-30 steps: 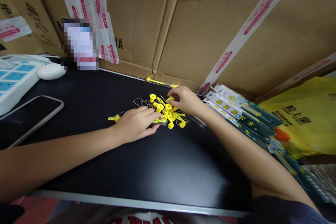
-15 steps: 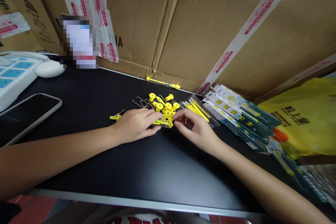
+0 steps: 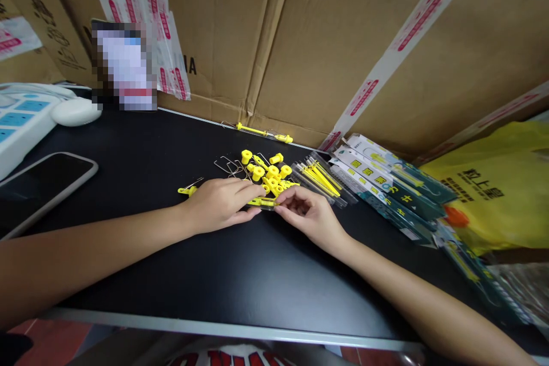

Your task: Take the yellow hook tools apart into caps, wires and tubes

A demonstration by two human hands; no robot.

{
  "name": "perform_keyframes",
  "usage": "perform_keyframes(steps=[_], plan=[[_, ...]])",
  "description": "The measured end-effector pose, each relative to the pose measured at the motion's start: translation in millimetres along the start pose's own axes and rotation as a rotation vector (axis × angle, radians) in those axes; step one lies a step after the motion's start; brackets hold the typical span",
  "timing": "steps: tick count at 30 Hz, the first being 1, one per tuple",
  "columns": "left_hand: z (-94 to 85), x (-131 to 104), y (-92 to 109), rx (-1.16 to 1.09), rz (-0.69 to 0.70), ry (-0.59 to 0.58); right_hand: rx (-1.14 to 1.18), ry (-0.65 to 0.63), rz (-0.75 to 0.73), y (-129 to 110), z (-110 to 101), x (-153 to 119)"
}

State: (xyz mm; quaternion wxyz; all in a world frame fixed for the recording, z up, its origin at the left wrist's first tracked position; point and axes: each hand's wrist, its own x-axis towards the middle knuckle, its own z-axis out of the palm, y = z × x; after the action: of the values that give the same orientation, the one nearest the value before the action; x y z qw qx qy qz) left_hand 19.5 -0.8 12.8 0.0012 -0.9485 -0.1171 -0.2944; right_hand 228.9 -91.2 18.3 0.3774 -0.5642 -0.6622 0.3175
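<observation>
My left hand (image 3: 225,203) is closed over a clear-tubed yellow spring scale (image 3: 262,202), held low over the black table. A yellow end with a thin wire (image 3: 187,190) pokes out left of that hand; its link to the scale is hidden under the palm. With thumb and fingers pinched, my right hand (image 3: 315,214) grips the scale's right end. Just behind both hands lies a heap of yellow plastic caps (image 3: 272,171), with bent wire hooks (image 3: 229,166) at its left. Right of the heap rest yellow rods and clear tubes (image 3: 319,177).
Another spring scale (image 3: 261,132) lies along the back edge by a cardboard box (image 3: 343,57). Printed boxes (image 3: 390,183) and a yellow bag (image 3: 493,183) are on the right. A phone (image 3: 47,191), a power strip (image 3: 21,120) and a blurred-out screen (image 3: 128,68) occupy the left.
My right hand has moved slightly left, and its fingertips now meet at the right end of the spring scale. The left hand stays on the scale. The view has shifted slightly.
</observation>
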Motion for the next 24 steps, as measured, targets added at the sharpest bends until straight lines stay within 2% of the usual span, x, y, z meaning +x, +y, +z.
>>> perform_keyframes(steps=[8, 19, 24], plan=[[1.9, -0.5, 2.0, 0.013, 0.073, -0.015, -0.043, -0.019, -0.017, 1.2, 3.5, 0.2], [-1.3, 0.2, 3.2, 0.070, 0.063, -0.060, -0.197, 0.032, -0.040, -1.1, 0.8, -1.1], [-6.2, 1.1, 3.1, 0.170, 0.042, -0.077, -0.203, 0.054, -0.043, -0.1, -3.1, -0.5]])
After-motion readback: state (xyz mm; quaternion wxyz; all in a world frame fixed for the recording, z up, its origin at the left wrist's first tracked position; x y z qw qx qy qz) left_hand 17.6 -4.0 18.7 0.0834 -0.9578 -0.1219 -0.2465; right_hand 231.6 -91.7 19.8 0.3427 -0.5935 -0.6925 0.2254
